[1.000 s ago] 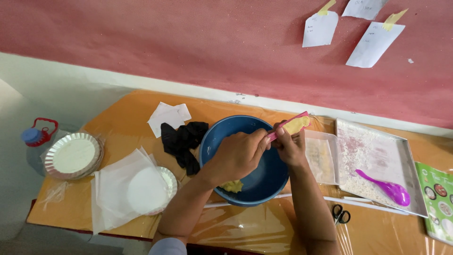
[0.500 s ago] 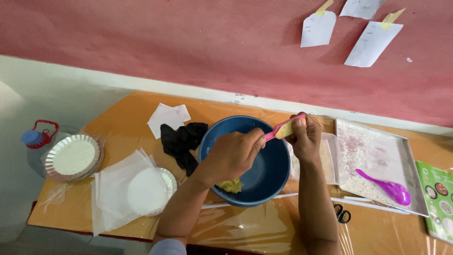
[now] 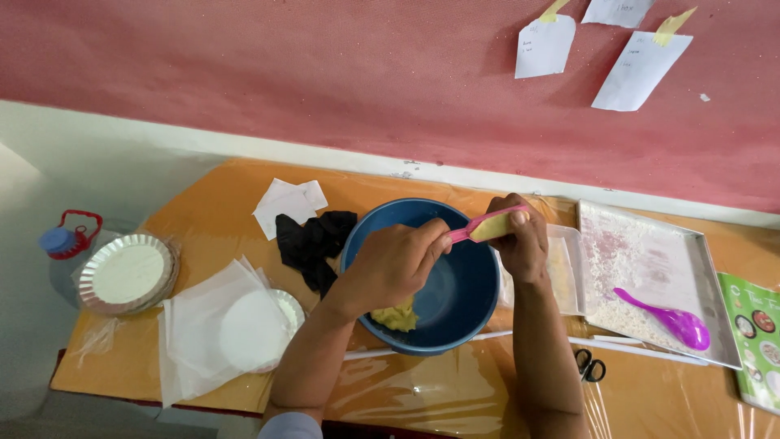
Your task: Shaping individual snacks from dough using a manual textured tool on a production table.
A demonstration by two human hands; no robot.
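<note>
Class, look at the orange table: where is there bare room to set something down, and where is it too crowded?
Free: the far strip of table left of the white papers, and the near edge between the blue bowl and scissors. Crowded: around the bowl, where the left hand and right hand work, the black cloth, the foil plates and the metal tray.

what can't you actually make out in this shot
All in the head view:
- Bowl floor: partly hidden by the left hand; only some yellow dough shows.
- Pink spatula: handle covered by the right hand.
- Paper notes on the wall: writing too small, top ones cut off.
- Green leaflet: cut by the right edge.
- Scissors: blades hidden; only the handles show.
</note>
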